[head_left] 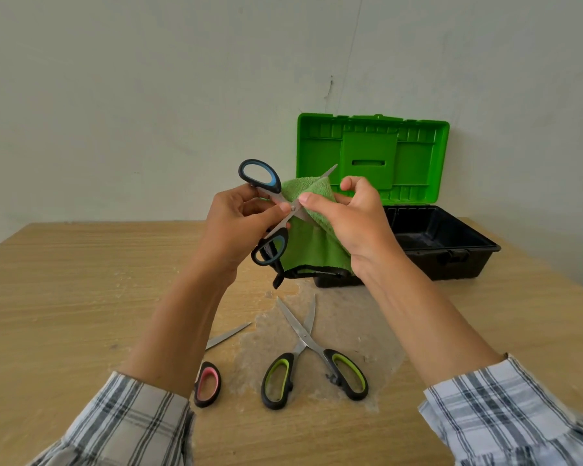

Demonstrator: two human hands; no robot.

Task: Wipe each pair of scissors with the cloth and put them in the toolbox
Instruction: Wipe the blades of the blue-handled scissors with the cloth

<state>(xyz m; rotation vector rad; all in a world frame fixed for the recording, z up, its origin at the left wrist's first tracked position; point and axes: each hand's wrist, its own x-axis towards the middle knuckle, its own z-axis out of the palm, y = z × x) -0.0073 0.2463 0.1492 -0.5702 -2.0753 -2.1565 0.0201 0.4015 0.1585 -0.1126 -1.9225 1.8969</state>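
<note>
Above the wooden table, in front of the open toolbox, the blue-handled scissors are spread open between my hands. My left hand grips them near the pivot, fingers curled. My right hand pinches the fluffy green cloth around one steel blade. Green-handled scissors and pink-handled scissors lie flat below my arms. Toolbox is black plastic, green lid upright.

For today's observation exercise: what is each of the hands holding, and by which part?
The left hand grips the blue-handled scissors near the pivot; the right hand pinches the green cloth around one blade.
</note>
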